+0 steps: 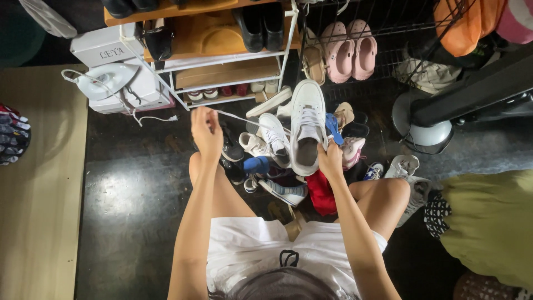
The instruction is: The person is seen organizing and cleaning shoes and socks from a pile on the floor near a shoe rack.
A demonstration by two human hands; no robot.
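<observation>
Dark hair (284, 283) filled the bottom edge of the view, closest to the lens, above a white T-shirt (250, 244) and two bare knees.

At the far left ran a pale wooden surface (39, 183) with a dark, multicoloured bundle (12, 135) on its edge. Next came white boxes (114, 66) carrying a white clothes iron (105, 79), its cord trailing onto the dark floor (133, 189). Behind them stood a white metal shoe rack (222, 55) with orange shelves and black shoes.

The left hand (206, 133) was raised in front of the rack, fingers pinched shut on the end of a white shoelace (239, 118) — the lace ran taut to the right, toward the shoe. The white high-top sneaker (307, 125) was held upright in the middle of the view, its opening facing the camera, over a heap of mixed shoes (266, 161) (sneakers, a blue one, something red). The right hand (331, 157) gripped the sneaker's lower right edge, fingers curled closed around it, just beside a blue strap (333, 126).

Further right, pink clogs (351, 49) hung on a dark wire grid, a grey round fan base (425, 130) sat on the floor, and an olive-green cloth (491, 222) lay at the right edge — with an orange bag (469, 25) above it.
</observation>
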